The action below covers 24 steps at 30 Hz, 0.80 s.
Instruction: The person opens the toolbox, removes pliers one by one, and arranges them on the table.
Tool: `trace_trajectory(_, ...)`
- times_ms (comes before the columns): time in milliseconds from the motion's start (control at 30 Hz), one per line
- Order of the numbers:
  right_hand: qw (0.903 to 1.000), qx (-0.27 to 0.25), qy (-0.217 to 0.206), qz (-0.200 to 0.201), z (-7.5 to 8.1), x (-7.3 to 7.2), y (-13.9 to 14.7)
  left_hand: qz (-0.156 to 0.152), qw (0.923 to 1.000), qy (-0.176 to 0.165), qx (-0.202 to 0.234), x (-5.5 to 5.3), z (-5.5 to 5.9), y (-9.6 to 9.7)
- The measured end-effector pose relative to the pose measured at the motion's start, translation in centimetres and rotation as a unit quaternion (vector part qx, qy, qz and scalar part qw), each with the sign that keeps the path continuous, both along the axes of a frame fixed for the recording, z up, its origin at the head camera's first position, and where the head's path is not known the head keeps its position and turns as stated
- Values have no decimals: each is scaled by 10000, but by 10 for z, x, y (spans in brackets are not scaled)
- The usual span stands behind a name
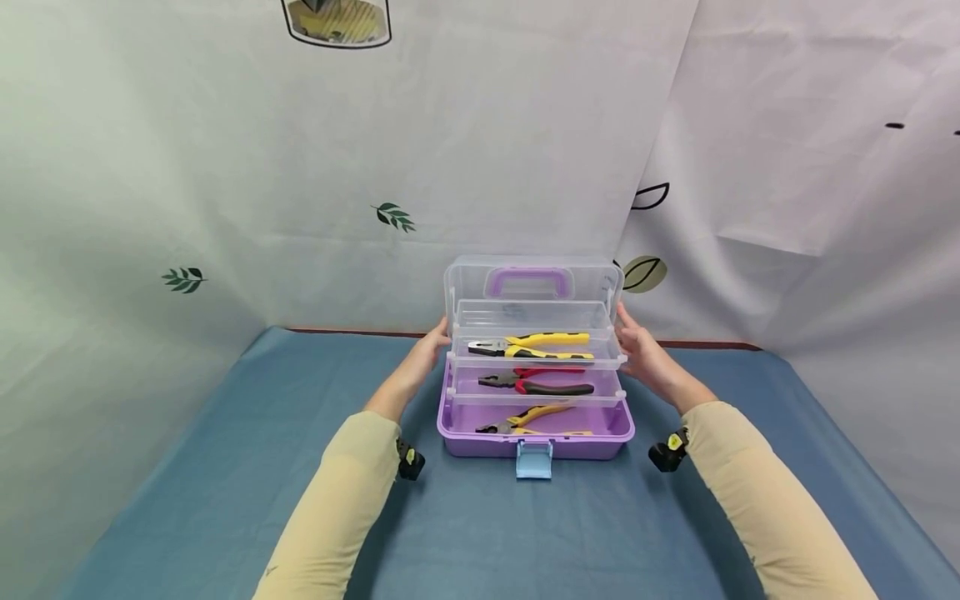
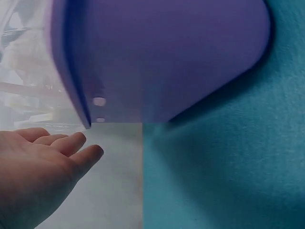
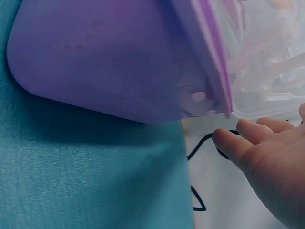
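Note:
A purple toolbox (image 1: 480,447) stands with its clear lid (image 1: 468,279) raised and its stepped clear trays (image 1: 532,313) spread out. Yellow-and-black pliers (image 1: 551,339) lie in a middle tray, red-and-black pliers (image 1: 555,389) in the tray below. Yellow-handled pliers (image 1: 536,414) rest in the purple base, partly hidden by a tray edge. My left hand (image 1: 426,350) is at the lid's left side, its fingers (image 2: 88,155) loosely extended near the back edge. On the right side, my right hand (image 1: 645,352) mirrors it, fingers (image 3: 233,143) extended; contact is unclear.
A blue cloth (image 1: 592,533) covers the table. Behind the toolbox hangs a pale printed curtain (image 1: 510,167), close to the raised lid. The light blue latch (image 1: 534,461) hangs down at the box's front. Black wrist cameras (image 1: 409,460) sit on both wrists.

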State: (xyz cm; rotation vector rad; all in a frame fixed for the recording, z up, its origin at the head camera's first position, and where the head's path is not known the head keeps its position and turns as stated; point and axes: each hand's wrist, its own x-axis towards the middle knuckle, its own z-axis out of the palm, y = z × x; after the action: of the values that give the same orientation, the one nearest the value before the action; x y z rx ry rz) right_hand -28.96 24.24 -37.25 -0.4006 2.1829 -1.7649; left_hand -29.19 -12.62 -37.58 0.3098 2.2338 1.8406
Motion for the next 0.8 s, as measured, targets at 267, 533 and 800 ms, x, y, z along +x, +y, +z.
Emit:
trace_trajectory(267, 9977, -511, -435, 3, -5, -2, -2, -216, 9977, -284, 577, -3, -7, 1)
trace_trajectory(533, 9954, -735, -621, -30, -3, -2, -5, -83, 9921, -542, 1126, -4, -10, 1)
trace_trajectory(800, 9960, -560, -694, -59, -2, 3, -2, -14, 9904, -636, 1227, 2, -13, 3)
